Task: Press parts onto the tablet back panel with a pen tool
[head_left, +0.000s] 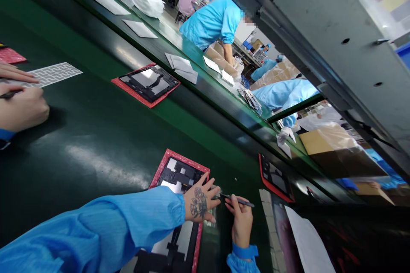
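Observation:
A dark, opened tablet-like device (pixel 181 175) lies on a red bubble-wrap sheet (pixel 197 247), partly covered by my blue sleeve. My left hand (pixel 201 200) is stretched out with spread fingers over the device's right edge. Its fingertips touch a translucent strip (pixel 211 232) beside the device. My right hand (pixel 241 222) grips dark tweezers (pixel 245 202), their tip pointing left at the strip near my left fingers. What the tip touches is too small to make out.
Another person's hands (pixel 24 108) work at the left over a white die-cut sheet (pixel 59 73). More devices on red wrap lie on the conveyor (pixel 147 81) and at the right (pixel 276 177). A strip of grey pads (pixel 270 222) and white paper (pixel 307 239) lie right of me. A metal beam (pixel 307 30) slants overhead.

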`<move>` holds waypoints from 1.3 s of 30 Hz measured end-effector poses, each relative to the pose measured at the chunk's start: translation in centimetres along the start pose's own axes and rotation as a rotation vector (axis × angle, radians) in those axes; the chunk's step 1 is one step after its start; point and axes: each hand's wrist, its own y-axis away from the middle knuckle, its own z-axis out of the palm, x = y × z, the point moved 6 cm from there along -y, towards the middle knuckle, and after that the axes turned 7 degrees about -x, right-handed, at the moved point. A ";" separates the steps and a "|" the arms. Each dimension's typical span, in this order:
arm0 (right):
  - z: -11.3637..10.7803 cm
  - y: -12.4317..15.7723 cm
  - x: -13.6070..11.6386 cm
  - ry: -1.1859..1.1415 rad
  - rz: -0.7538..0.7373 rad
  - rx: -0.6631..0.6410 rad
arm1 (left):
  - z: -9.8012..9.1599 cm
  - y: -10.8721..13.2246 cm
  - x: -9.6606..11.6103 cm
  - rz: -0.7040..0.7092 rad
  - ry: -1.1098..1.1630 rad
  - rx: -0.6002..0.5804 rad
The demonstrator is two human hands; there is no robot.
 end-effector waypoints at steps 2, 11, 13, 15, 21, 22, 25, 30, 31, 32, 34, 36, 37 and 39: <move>0.0 -0.1 0.2 -0.018 0.026 -0.003 | -0.1 0.0 0.0 -0.008 0.003 -0.021; 0.1 0.1 0.0 -0.036 0.028 0.015 | -0.3 -0.1 0.0 -0.011 0.022 -0.062; 0.0 0.2 -0.1 -0.048 0.013 0.055 | -0.4 -0.1 0.0 0.003 0.017 -0.068; -0.1 0.2 -0.1 -0.060 0.010 0.076 | -0.5 0.0 0.0 0.013 0.006 -0.071; 0.2 0.1 0.2 -0.068 0.017 0.025 | -0.7 0.0 0.0 0.000 0.015 -0.081; 0.2 0.1 0.2 -0.070 0.020 0.023 | -0.7 0.0 0.0 0.000 0.016 -0.077; 0.1 0.1 0.3 -0.083 0.035 0.022 | -0.6 0.0 0.1 -0.002 0.009 -0.065; 0.2 0.1 0.3 -0.102 0.047 0.006 | -0.6 0.0 0.0 -0.001 -0.026 -0.034; 0.2 0.1 0.2 -0.105 0.045 0.004 | -0.6 0.0 0.0 -0.001 -0.029 -0.031; 0.2 0.2 0.2 -0.109 0.039 0.005 | -0.5 -0.1 0.0 -0.003 -0.029 -0.031; 0.2 0.4 0.0 -0.120 0.023 0.015 | -0.3 -0.1 0.0 -0.006 -0.020 -0.037; 0.1 0.5 -0.2 -0.137 0.011 0.036 | 0.0 -0.2 0.0 -0.005 -0.009 -0.037; 0.1 0.5 -0.2 -0.150 0.010 0.048 | 0.0 -0.2 0.0 -0.006 -0.006 -0.032; -0.2 0.5 -0.2 -0.186 0.024 0.071 | -0.1 -0.2 0.0 -0.008 -0.003 -0.022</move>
